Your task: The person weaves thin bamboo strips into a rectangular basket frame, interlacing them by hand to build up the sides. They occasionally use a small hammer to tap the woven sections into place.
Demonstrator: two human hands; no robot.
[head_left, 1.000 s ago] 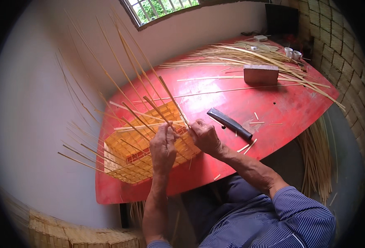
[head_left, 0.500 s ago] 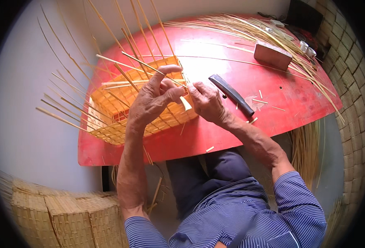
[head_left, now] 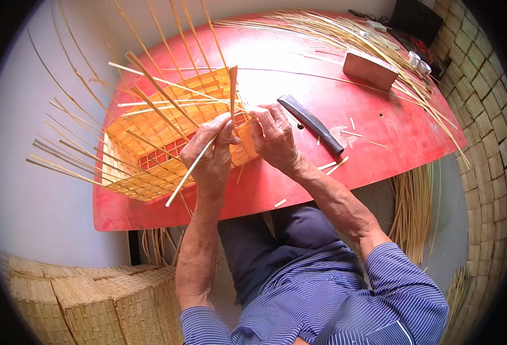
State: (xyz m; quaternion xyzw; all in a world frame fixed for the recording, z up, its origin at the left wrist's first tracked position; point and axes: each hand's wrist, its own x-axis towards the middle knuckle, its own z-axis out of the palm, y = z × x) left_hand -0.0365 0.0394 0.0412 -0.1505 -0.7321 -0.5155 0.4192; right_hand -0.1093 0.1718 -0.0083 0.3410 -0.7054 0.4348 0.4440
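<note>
A yellow woven bamboo basket (head_left: 150, 187) rests on the red table, with long unwoven strips sticking up and out from its rim. My left hand (head_left: 210, 152) is closed at the near right part of the rim, pinching a pale bamboo strip (head_left: 191, 171) whose free end points down toward me. A flat brown strip (head_left: 233, 92) stands upright just above these fingers. My right hand (head_left: 276, 138) is pinched at the basket's right corner, on the strip end there; its fingertips partly hide what they grip. Right of that hand lies a long dark tool (head_left: 311, 123).
On the red table (head_left: 253, 198) are a reddish brick (head_left: 370, 69), small strip offcuts (head_left: 351, 133) and a long pile of bamboo strips (head_left: 299, 31) at the back. More strips (head_left: 413, 213) hang below the right edge. Woven pieces (head_left: 92, 293) are stacked at lower left.
My left fingers, earlier spread with the index raised, have closed on the pale strip, which now swings down toward me. The right hand stays at the basket's corner. The view has shifted slightly.
</note>
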